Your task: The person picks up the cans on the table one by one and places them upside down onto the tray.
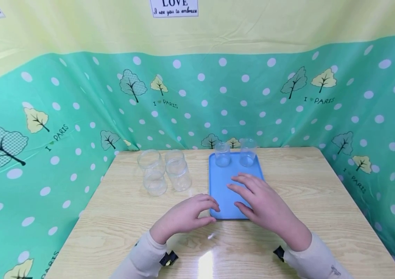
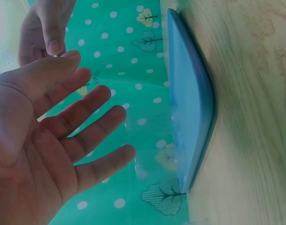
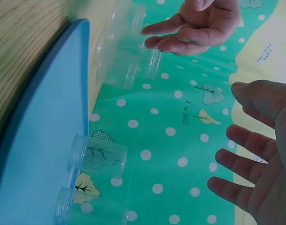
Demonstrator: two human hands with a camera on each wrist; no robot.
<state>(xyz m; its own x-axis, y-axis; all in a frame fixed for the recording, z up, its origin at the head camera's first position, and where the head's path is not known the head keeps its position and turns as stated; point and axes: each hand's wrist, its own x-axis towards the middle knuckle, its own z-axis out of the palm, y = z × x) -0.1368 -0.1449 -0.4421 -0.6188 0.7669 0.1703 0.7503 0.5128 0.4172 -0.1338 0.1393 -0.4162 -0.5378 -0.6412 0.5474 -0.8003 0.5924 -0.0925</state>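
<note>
A blue tray (image 1: 227, 186) lies on the table. Two clear cups stand at its far end, one on the left (image 1: 222, 155) and one on the right (image 1: 248, 153). My left hand (image 1: 190, 215) hovers by the tray's near left corner, fingers loosely bent and holding nothing. Over the tray's right side is my right hand (image 1: 265, 201), its fingers spread and empty. Both wrist views show the hands apart from the tray (image 2: 192, 98). In the right wrist view the two cups (image 3: 99, 154) stand at the tray's far end.
Left of the tray, several clear containers stand close together on the wooden table (image 1: 114, 232), among them a front-left one (image 1: 155, 183) and a front-right one (image 1: 180, 178). A patterned green and yellow curtain (image 1: 190, 89) closes off the back and sides.
</note>
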